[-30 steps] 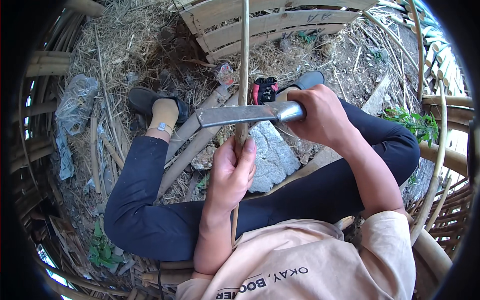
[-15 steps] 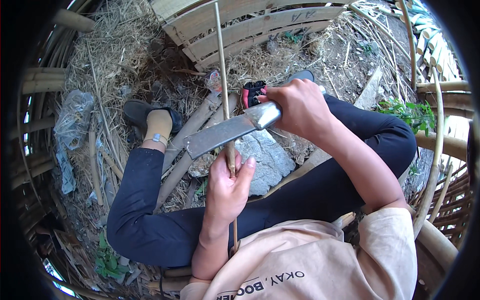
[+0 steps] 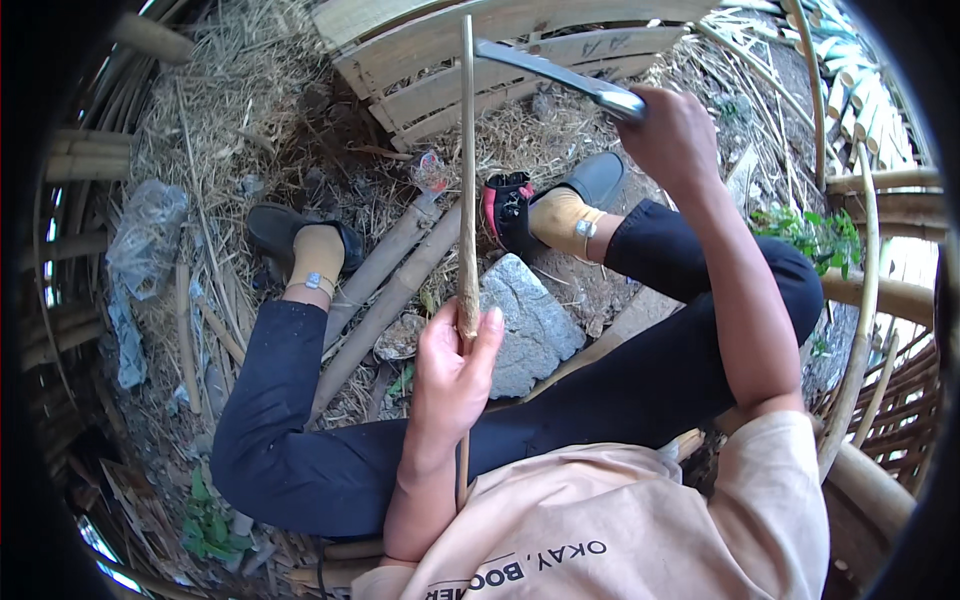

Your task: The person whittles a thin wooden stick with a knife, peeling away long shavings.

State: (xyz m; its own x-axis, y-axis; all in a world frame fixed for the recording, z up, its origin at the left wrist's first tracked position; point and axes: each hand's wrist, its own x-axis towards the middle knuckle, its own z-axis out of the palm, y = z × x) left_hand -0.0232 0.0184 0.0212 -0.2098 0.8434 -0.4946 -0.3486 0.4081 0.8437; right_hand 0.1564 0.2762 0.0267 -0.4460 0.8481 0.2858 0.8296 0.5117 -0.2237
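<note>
A long thin wooden or bamboo stick (image 3: pixel 468 190) stands nearly in line with my body, its far end near the slatted crate. Closed around its lower part is my left hand (image 3: pixel 452 370), thumb along the side; the near end runs down past my wrist to my shirt. My right hand (image 3: pixel 672 130) grips the handle of a machete (image 3: pixel 545 70), out to the right and farther away. The blade is seen nearly edge-on, and its tip lies beside the upper part of the stick; whether they touch I cannot tell.
A grey rock (image 3: pixel 525 325) lies between my legs. Beyond are a slatted wooden crate (image 3: pixel 500 85), bamboo poles (image 3: pixel 385 295) and a black and pink object (image 3: pixel 507 210) by my right foot. A clear plastic bag (image 3: pixel 145 240) lies left; cut bamboo (image 3: pixel 855 95) is piled far right.
My right hand has carried the machete away from the stick's lower part, up and to the right, and its blade has turned edge-on. The stick stands slightly more upright in my left hand.
</note>
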